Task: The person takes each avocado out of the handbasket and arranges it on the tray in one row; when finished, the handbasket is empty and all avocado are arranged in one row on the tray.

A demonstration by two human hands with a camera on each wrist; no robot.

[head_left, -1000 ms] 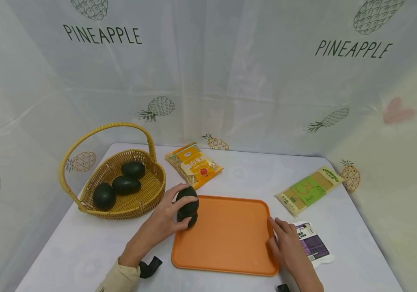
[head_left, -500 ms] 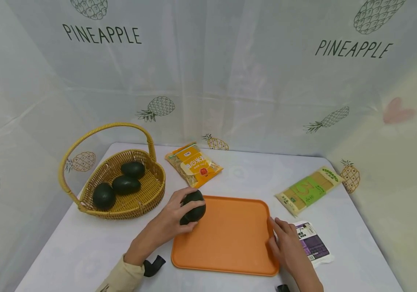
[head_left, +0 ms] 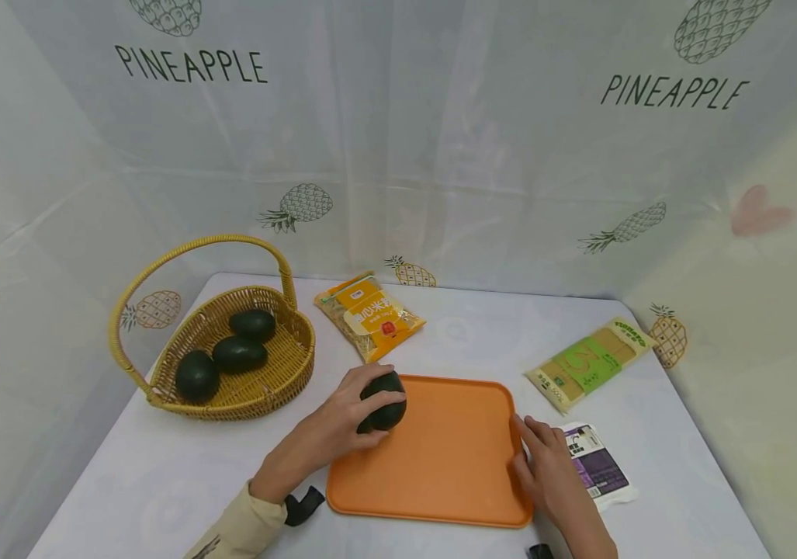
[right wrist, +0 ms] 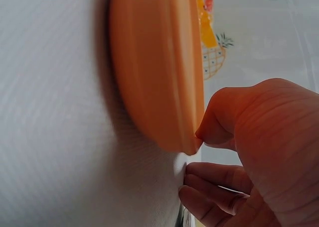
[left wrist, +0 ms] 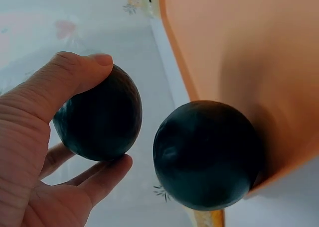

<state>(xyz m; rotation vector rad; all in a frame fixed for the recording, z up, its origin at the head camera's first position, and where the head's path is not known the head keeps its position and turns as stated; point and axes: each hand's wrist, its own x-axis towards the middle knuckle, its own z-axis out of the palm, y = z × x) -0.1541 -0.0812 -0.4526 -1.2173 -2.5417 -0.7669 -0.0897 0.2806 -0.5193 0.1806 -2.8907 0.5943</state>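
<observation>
My left hand grips a dark green avocado between thumb and fingers, over the left part of an orange tray. In the left wrist view, a second avocado sits on the tray near its edge, apart from the held one; in the head view it is mostly hidden behind the left hand and its avocado. My right hand rests at the tray's right rim. The right wrist view has one digit's tip touching the rim, while the other fingers lie relaxed below it.
A wicker basket with an arched handle stands at the left, with several avocados inside. An orange food packet lies behind the tray. A green-labelled noodle pack and a purple-and-white pack lie at the right.
My left hand has moved to the right with the avocado, further in over the tray. The right hand and the tray have stayed in place.
</observation>
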